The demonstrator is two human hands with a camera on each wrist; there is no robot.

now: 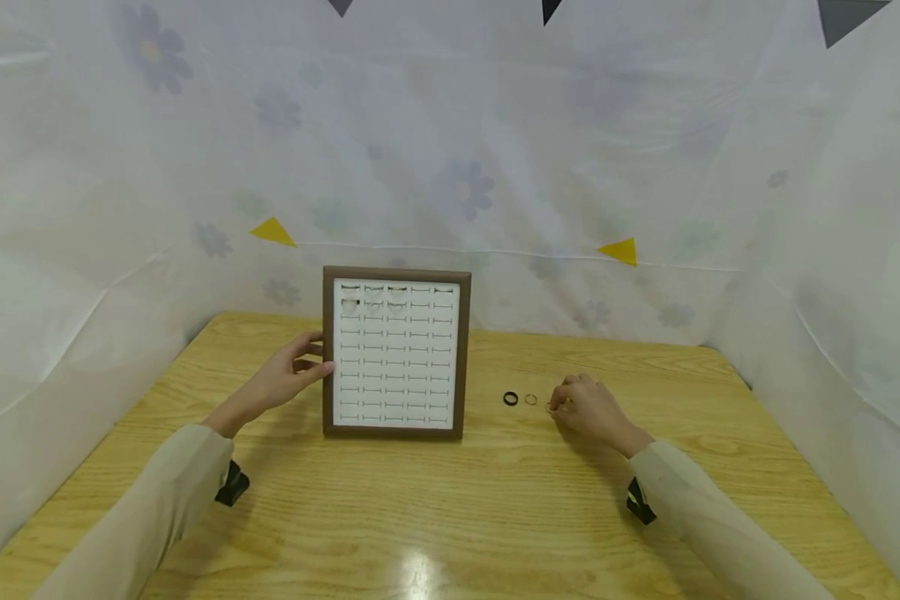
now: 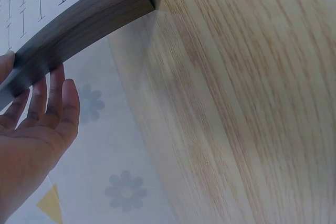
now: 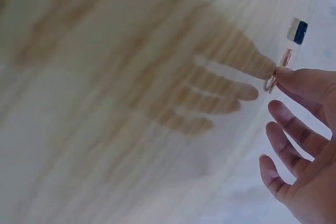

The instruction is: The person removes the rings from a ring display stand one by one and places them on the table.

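A brown-framed ring display board (image 1: 396, 352) stands near upright at the middle of the wooden table (image 1: 450, 517), with small shapes in some slots of its top two rows. My left hand (image 1: 303, 367) holds its left edge. In the left wrist view the thumb lies on the frame (image 2: 79, 24) and the straight fingers (image 2: 50, 98) reach behind it. Right of the board lie a black ring (image 1: 511, 398) and a thin gold ring (image 1: 531, 399). My right hand (image 1: 570, 406) rests beside them, one fingertip (image 3: 294, 77) touching a third ring (image 3: 270, 83), its other fingers spread loosely.
White sheeting printed with pale flowers (image 1: 465, 187) walls in the table at the back and both sides, carrying small yellow triangles (image 1: 619, 250). Bare wood stretches in front of the board towards me. In the right wrist view the gold ring (image 3: 286, 57) and the black ring (image 3: 297, 30) lie beyond the fingertip.
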